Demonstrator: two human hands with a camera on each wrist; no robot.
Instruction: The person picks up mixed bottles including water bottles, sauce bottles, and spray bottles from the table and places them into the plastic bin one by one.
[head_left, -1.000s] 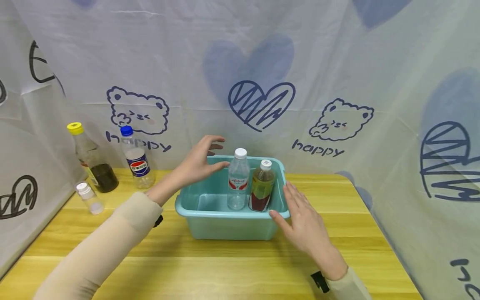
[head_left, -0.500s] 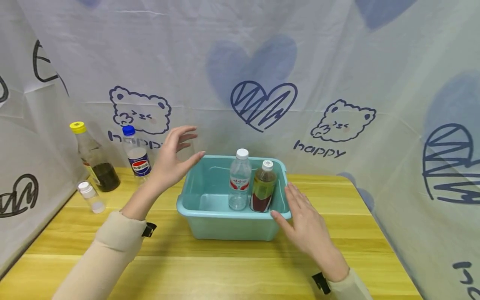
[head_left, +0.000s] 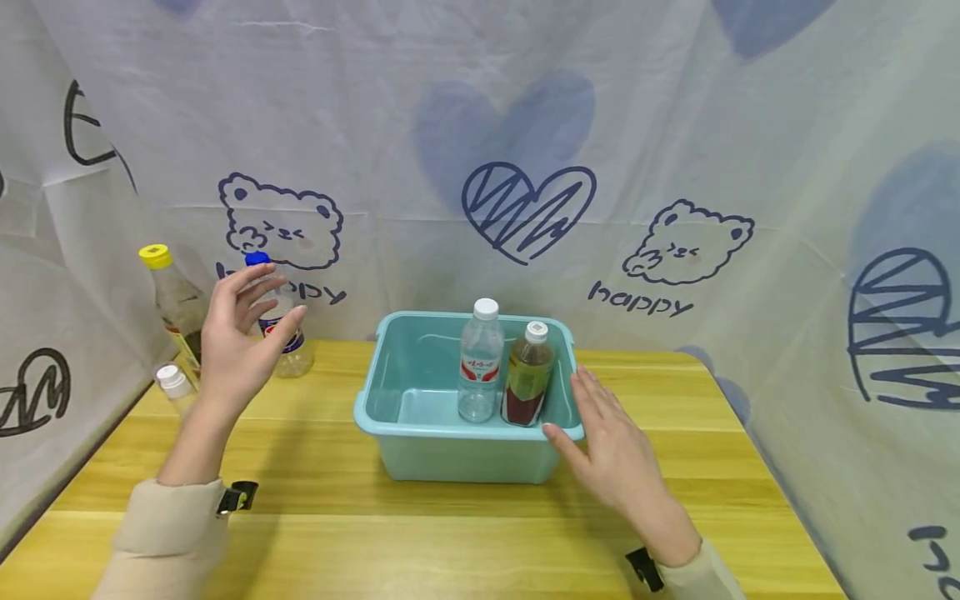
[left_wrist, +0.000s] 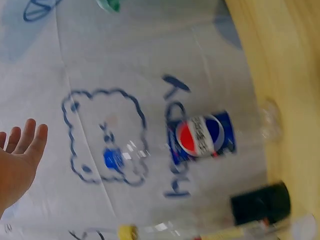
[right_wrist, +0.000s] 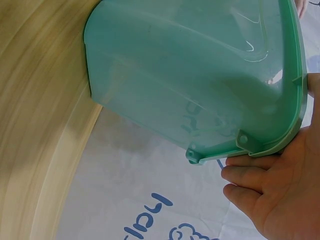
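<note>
My left hand (head_left: 240, 342) is in the air at the left with nothing in it. Its fingers are loosely bent and the thumb stands apart. In the head view it overlaps a clear plastic Pepsi bottle (head_left: 294, 357) with a blue cap. The left wrist view shows that bottle's label (left_wrist: 201, 137) with space between it and the hand (left_wrist: 20, 165). My right hand (head_left: 615, 450) rests on the right rim of a teal plastic bin (head_left: 465, 458), fingers extended. Inside the bin stand a clear water bottle (head_left: 480, 358) and a bottle of brown drink (head_left: 527, 379), both white-capped.
A yellow-capped bottle (head_left: 177, 304) of dark liquid stands at the table's back left, partly behind my left hand. A small white-capped bottle (head_left: 174, 383) is in front of it. A printed cloth (head_left: 420, 275) hangs behind the wooden table (head_left: 360, 542).
My left hand has moved left from above the bin to in front of the Pepsi bottle, staying empty. My right hand has stayed on the bin's rim.
</note>
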